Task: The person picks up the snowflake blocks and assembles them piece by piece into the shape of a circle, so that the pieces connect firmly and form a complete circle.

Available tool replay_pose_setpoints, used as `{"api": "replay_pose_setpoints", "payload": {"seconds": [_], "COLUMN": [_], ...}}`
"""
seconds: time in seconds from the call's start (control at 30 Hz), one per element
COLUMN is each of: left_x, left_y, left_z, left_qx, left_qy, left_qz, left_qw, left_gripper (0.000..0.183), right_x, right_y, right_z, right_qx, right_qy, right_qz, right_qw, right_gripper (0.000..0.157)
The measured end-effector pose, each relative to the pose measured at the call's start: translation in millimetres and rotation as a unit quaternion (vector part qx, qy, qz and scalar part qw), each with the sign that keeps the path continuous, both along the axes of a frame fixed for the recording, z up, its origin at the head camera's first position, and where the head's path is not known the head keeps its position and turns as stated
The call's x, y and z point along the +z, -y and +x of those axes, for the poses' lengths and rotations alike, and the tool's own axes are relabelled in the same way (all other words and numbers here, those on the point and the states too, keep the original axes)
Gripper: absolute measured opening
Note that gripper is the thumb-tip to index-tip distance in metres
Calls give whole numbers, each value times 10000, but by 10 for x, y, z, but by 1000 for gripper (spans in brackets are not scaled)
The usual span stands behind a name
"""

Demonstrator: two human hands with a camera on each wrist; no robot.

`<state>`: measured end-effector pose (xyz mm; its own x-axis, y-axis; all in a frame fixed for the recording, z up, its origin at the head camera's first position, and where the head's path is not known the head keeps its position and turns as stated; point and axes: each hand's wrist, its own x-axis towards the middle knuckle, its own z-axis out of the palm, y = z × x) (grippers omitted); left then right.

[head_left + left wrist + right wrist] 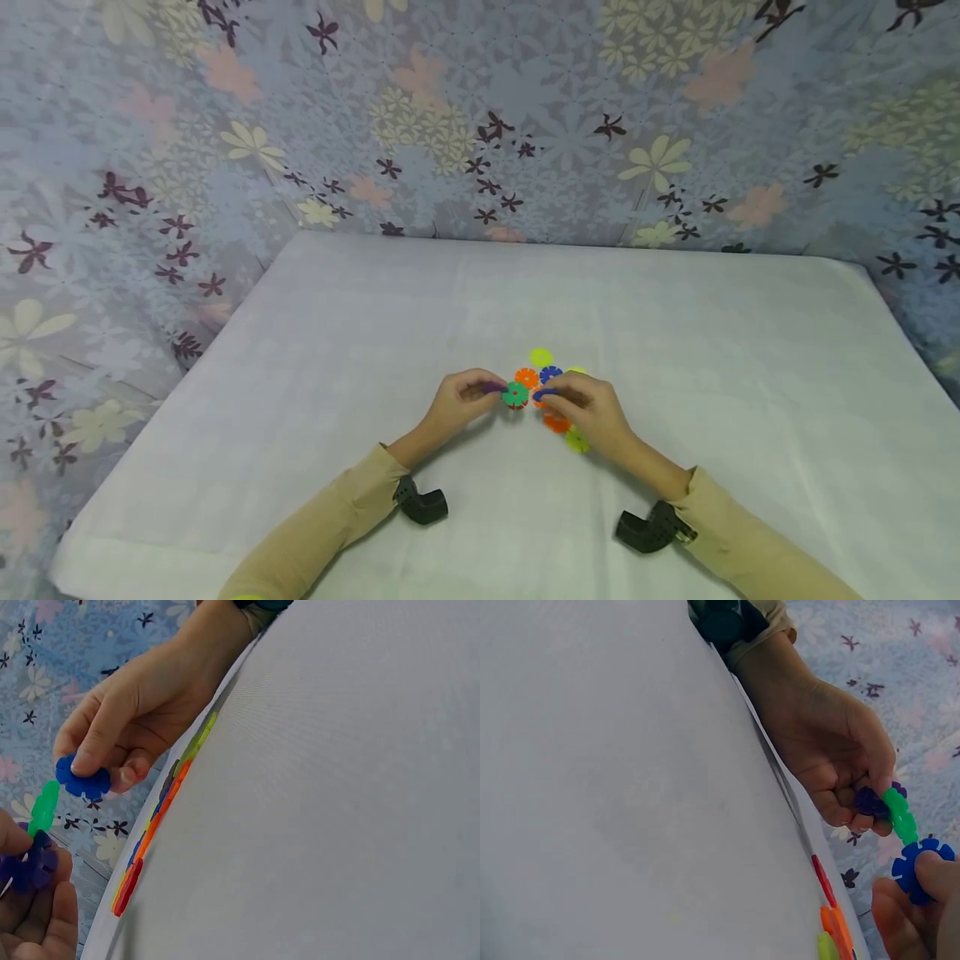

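Observation:
My left hand (461, 402) pinches a purple notched flower-shaped disc (871, 801). Joined to that purple disc, roughly at a right angle, is a green disc (515, 395) of the same kind. Close on the right, my right hand (596, 408) holds a blue disc (82, 780) between thumb and fingers. In the right wrist view, the blue disc's edge meets or nearly meets the green one; whether they interlock I cannot tell. Both hands are held just above the table.
Loose discs lie flat on the white-covered table (337, 333) beneath and beyond the hands: orange (527, 378), dark blue (551, 372), yellow-green (541, 357), and more near the right hand. A red disc (127, 887) lies below the green one. Flowered cloth (450, 100) hangs behind.

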<state>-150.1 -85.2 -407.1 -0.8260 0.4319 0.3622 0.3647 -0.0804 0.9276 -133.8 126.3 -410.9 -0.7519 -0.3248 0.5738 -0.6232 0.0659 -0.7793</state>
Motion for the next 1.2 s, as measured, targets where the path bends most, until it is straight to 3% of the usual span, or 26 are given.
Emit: {"api": "replay_pose_setpoints", "payload": {"seconds": [0.3, 0.5, 0.87, 1.2], "left_x": [23, 40, -25, 58], "left_y": [11, 7, 22, 9], "left_z": [-23, -21, -16, 29], "left_qx": [-90, -248, -436, -299], "left_qy": [-31, -79, -318, -786], "left_qz": [-168, -266, -386, -959], "left_qw": [9998, 9993, 9978, 9918], "left_gripper": [10, 10, 10, 9], "right_x": [24, 28, 1, -6], "right_y": [10, -5, -25, -54], "right_z": [-10, -3, 8, -16], "right_qx": [96, 18, -36, 332], "right_qy": [398, 356, 766, 563], "right_qz": [-250, -205, -193, -230], "right_qw": [9988, 9992, 9969, 9976], "right_gripper": [19, 17, 9, 14]}}
